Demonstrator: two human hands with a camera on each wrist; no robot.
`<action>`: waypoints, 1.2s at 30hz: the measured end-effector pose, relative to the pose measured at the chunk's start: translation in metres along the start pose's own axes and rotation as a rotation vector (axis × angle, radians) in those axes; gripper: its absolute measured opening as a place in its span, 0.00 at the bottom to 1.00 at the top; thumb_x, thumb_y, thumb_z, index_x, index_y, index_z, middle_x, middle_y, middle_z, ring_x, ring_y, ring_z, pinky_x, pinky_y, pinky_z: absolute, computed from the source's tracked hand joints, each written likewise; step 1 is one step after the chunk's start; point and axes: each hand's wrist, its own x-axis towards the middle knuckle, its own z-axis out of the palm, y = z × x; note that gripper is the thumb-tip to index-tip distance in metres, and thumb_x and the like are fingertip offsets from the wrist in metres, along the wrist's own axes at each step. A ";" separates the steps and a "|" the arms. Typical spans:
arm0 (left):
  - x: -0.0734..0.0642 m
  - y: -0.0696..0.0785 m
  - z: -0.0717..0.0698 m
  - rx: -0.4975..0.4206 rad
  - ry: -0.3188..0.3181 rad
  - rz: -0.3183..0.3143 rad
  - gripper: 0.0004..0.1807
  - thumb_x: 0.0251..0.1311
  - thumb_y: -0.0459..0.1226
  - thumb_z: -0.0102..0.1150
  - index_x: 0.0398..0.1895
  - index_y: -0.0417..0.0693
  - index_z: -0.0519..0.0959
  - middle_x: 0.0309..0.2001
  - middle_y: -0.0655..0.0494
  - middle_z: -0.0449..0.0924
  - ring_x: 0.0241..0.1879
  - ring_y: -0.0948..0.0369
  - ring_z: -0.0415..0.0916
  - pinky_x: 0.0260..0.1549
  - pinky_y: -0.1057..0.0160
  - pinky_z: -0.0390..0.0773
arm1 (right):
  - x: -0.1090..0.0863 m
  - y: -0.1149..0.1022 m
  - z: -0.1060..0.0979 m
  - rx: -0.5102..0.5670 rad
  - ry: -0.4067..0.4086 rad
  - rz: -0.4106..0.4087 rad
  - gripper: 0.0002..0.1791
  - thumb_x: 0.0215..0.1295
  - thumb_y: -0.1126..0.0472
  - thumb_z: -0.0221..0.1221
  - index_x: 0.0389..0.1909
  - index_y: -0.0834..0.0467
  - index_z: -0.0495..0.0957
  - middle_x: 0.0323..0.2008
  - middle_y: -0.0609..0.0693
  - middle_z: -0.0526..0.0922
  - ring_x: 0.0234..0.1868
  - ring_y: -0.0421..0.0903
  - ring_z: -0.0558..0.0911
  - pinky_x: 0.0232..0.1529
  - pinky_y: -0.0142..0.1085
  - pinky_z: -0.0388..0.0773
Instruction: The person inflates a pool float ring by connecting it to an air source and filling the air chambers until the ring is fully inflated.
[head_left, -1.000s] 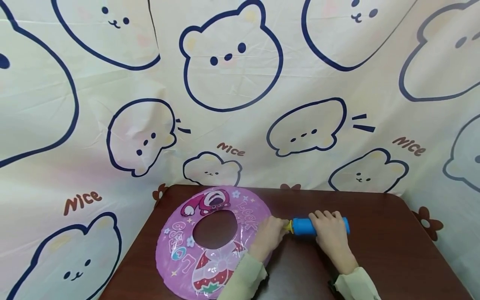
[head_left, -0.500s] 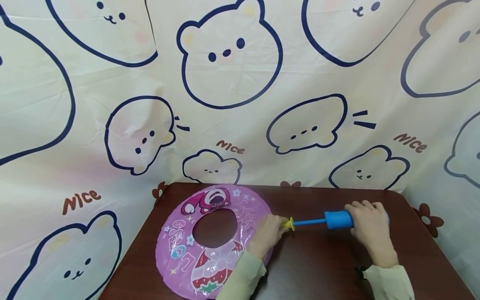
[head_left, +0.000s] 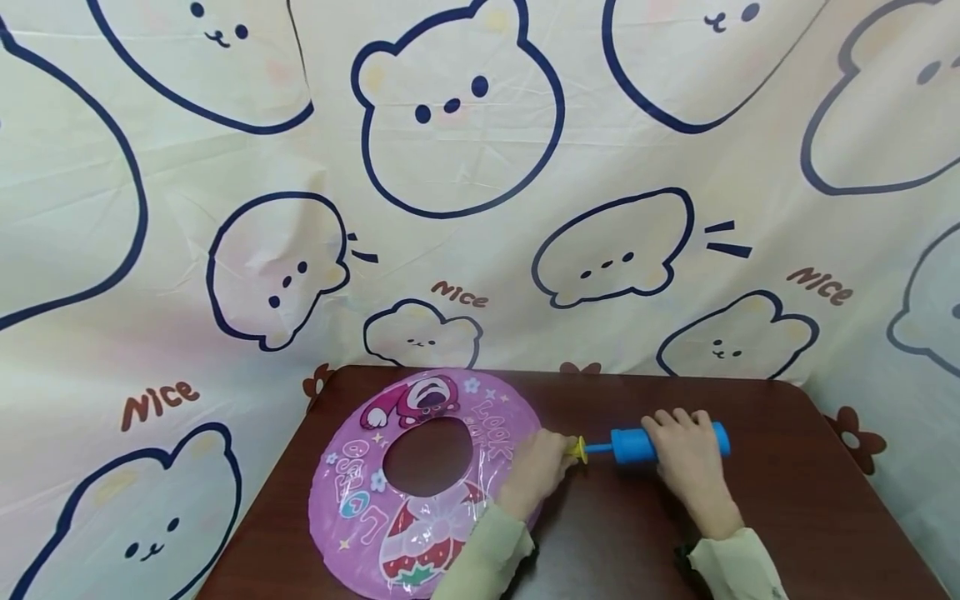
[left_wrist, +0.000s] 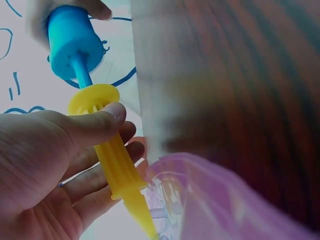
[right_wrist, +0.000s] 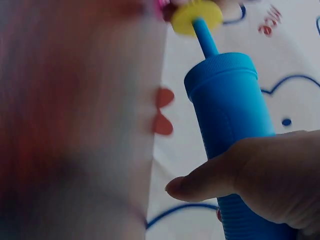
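A blue hand pump (head_left: 632, 446) with a yellow nozzle (left_wrist: 116, 162) lies sideways above the table, to the right of a pink inflatable swim ring (head_left: 341, 533). My left hand (head_left: 536, 473) pinches the yellow nozzle between thumb and fingers at the ring's right side. In the left wrist view the nozzle's tapered tip reaches the ring's clear plastic; whether it sits inside a valve cannot be told. My right hand (head_left: 688, 467) grips the blue pump barrel (right_wrist: 232, 110). A short stretch of blue rod (right_wrist: 205, 37) shows between barrel and yellow flange.
The dark brown table (head_left: 810, 500) carries the ring on its left half. Behind it hangs a pale cloth (head_left: 465, 267) printed with bear outlines, meeting the table's far edge.
The right hand first drew the pump barrel right, baring a long rod, then brought it back left, so less rod shows now. The left hand stayed at the nozzle.
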 end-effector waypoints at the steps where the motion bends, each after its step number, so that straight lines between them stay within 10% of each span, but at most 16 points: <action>1: 0.000 0.000 0.000 -0.001 -0.001 0.003 0.06 0.64 0.42 0.75 0.31 0.58 0.87 0.28 0.61 0.88 0.24 0.64 0.79 0.25 0.70 0.75 | 0.001 -0.005 0.003 -0.003 0.013 -0.008 0.30 0.42 0.65 0.84 0.50 0.59 0.86 0.44 0.59 0.89 0.46 0.61 0.84 0.47 0.58 0.77; 11: -0.002 -0.002 -0.003 -0.065 0.002 0.023 0.05 0.63 0.40 0.77 0.32 0.56 0.88 0.27 0.64 0.86 0.25 0.68 0.74 0.27 0.73 0.73 | 0.002 -0.029 0.014 0.033 0.014 -0.036 0.27 0.45 0.66 0.80 0.50 0.57 0.86 0.44 0.56 0.89 0.44 0.58 0.84 0.47 0.57 0.78; 17: -0.001 -0.003 -0.001 -0.088 -0.001 0.005 0.03 0.64 0.39 0.76 0.34 0.56 0.89 0.30 0.64 0.89 0.26 0.69 0.77 0.30 0.74 0.77 | -0.001 0.009 -0.003 0.082 -0.069 0.037 0.32 0.38 0.63 0.82 0.50 0.59 0.86 0.44 0.57 0.90 0.46 0.60 0.85 0.48 0.59 0.74; 25: -0.003 -0.002 -0.004 -0.113 -0.003 -0.010 0.02 0.65 0.40 0.74 0.37 0.53 0.90 0.33 0.62 0.90 0.28 0.69 0.80 0.32 0.75 0.78 | -0.017 0.054 -0.022 0.099 0.016 0.171 0.30 0.31 0.67 0.82 0.44 0.63 0.86 0.37 0.62 0.88 0.41 0.65 0.81 0.50 0.65 0.72; 36: -0.001 0.004 -0.002 -0.001 -0.008 -0.006 0.05 0.66 0.42 0.75 0.34 0.56 0.88 0.30 0.63 0.88 0.25 0.68 0.78 0.26 0.75 0.74 | -0.003 0.010 -0.006 0.006 0.004 0.060 0.32 0.35 0.62 0.84 0.47 0.61 0.86 0.43 0.60 0.88 0.46 0.63 0.83 0.48 0.62 0.75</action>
